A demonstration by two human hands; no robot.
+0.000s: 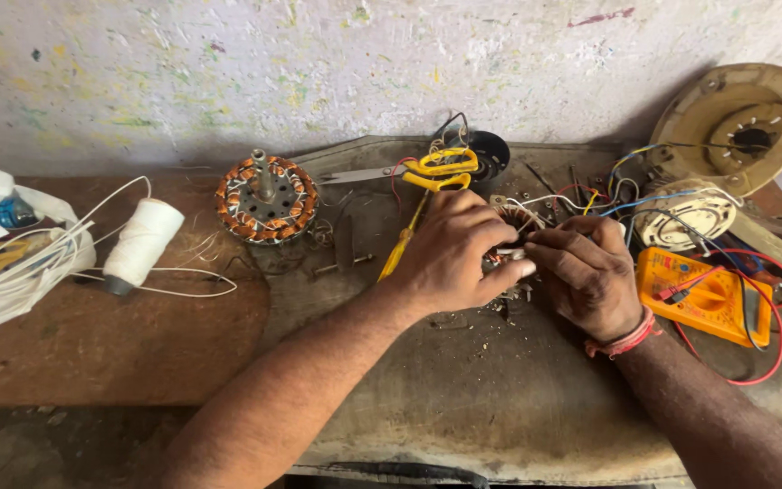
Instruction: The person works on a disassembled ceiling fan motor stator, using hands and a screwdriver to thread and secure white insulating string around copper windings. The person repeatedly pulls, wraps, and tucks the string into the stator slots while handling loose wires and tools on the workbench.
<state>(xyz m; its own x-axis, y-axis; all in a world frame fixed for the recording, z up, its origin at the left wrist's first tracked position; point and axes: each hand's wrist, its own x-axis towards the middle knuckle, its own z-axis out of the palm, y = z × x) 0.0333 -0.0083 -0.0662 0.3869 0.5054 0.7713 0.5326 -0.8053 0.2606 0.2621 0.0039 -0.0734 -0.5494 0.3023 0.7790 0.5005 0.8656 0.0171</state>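
at mid-bench, left hand [452, 254] and right hand [587, 272] both pinch the small wound stator [510, 237]; looks heavy, rigid, windings fragile—hold the core.

Both hands meet over a stator [510, 226] near the bench [463, 407] middle, left hand [450, 254] on its left, right hand [586, 276] on its right. Scissors [409, 170] lie behind them (towards the wall). A second stator [267, 199] and a thread spool [142, 243] sit further left; a multimeter [703, 294] lies near the right edge.
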